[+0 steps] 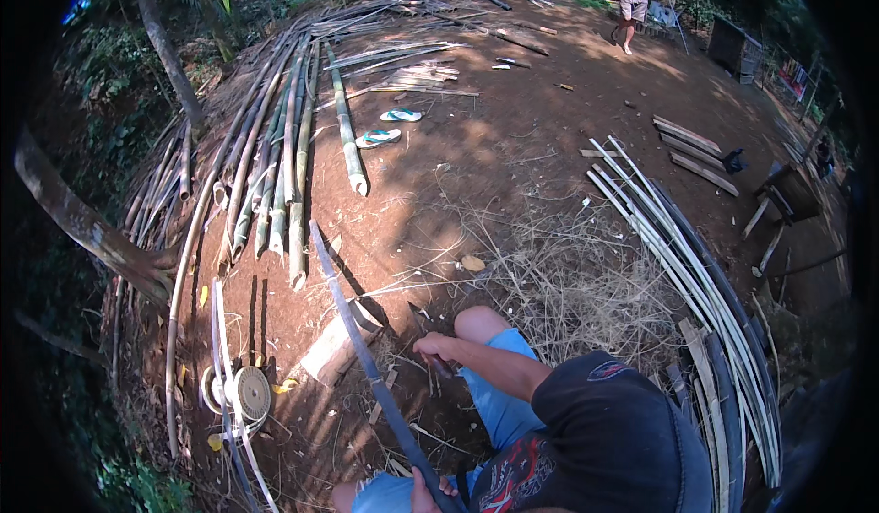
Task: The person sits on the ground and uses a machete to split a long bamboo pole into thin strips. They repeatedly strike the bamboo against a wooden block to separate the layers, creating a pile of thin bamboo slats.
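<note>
My left hand (427, 495), low in the view by my lap, is closed round the near end of a long split bamboo strip (374, 371). The strip slants up and away to the left, crossing in front of a short log (341, 344) that lies on the ground. My right hand (434, 346) is closed on a knife (418, 315) beside my right knee. The blade points away from me and stays apart from the strip. Part of the handle shows behind the hand.
Bamboo poles (298, 165) lie piled at the far left, near sandals (378, 138). Pale strips (682, 252) are bundled at right, beside fibre shavings (577, 284). Round woven-looking discs (252, 393) sit at left. A person (633, 0) stands far back.
</note>
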Action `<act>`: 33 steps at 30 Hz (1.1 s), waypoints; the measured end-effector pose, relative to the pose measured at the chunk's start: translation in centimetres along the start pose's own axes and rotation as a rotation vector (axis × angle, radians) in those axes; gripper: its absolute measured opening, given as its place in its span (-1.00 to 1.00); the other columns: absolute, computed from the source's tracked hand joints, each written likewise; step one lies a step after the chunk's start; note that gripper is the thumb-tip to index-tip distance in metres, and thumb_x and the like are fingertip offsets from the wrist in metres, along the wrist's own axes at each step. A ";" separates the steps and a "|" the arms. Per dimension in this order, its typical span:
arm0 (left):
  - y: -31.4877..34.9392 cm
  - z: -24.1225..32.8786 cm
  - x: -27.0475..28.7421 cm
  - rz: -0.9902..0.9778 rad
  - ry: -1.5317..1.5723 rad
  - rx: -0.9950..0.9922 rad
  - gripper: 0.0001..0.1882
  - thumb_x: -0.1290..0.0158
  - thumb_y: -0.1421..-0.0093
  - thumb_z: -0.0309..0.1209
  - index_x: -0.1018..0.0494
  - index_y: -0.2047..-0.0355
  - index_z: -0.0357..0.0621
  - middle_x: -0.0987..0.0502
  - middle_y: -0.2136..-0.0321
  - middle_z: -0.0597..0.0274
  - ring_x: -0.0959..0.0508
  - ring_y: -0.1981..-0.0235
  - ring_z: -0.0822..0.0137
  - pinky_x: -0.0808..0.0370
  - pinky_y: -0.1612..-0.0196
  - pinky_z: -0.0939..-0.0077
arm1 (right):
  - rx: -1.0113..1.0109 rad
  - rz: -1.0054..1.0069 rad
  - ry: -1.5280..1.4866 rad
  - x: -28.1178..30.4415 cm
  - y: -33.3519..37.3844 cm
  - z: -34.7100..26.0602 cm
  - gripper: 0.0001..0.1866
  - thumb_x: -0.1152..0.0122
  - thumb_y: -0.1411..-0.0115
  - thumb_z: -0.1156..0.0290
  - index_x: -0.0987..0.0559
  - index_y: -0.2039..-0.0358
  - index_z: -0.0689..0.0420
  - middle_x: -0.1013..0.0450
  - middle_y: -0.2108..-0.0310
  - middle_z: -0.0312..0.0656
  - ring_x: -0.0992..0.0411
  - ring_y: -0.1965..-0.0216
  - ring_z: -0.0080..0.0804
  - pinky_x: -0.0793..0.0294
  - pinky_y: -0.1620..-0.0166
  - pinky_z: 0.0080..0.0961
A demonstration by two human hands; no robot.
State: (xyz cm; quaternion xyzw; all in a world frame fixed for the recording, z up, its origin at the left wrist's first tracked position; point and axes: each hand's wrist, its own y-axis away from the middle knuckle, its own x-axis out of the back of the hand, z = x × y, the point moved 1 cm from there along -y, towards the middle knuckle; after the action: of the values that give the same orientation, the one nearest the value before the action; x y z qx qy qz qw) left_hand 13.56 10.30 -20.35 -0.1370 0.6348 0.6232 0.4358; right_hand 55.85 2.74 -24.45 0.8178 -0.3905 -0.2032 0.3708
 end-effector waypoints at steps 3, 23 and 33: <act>2.1 0.1 -8.6 0.324 -0.180 -0.029 -0.33 0.17 -0.27 0.38 -0.42 0.52 0.03 -0.41 0.67 0.30 -0.45 0.62 0.28 -0.41 0.55 0.38 | 0.000 0.013 -0.028 0.5 -0.6 0.6 -0.70 -0.25 -0.20 0.26 -0.53 0.60 0.16 -0.43 0.65 -0.21 -0.37 0.64 -0.37 -0.37 0.53 -0.31; 1.2 -0.3 -5.4 0.229 -0.122 0.019 -0.30 0.21 -0.28 0.37 -0.44 0.50 -0.02 -0.49 0.62 0.24 -0.47 0.65 0.28 -0.44 0.55 0.38 | 0.025 -0.011 -0.078 0.6 0.2 0.2 -0.67 -0.21 -0.23 0.30 -0.52 0.64 0.15 -0.42 0.68 -0.19 -0.34 0.69 -0.36 -0.30 0.58 -0.29; -0.1 -0.6 -5.9 0.245 -0.149 0.025 -0.31 0.25 -0.33 0.31 -0.44 0.32 -0.13 -0.50 0.54 0.16 -0.54 0.51 0.19 -0.50 0.27 0.18 | 0.028 0.029 -0.039 1.2 1.3 0.0 -0.60 -0.27 -0.24 0.18 -0.51 0.65 0.15 -0.45 0.66 -0.20 -0.37 0.67 -0.38 -0.34 0.55 -0.29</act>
State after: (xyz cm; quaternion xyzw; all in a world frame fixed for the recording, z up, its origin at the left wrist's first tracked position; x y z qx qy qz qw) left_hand 16.83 7.61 -16.22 -0.0065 0.6203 0.6722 0.4042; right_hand 55.95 1.21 -23.48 0.8129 -0.4125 -0.2083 0.3544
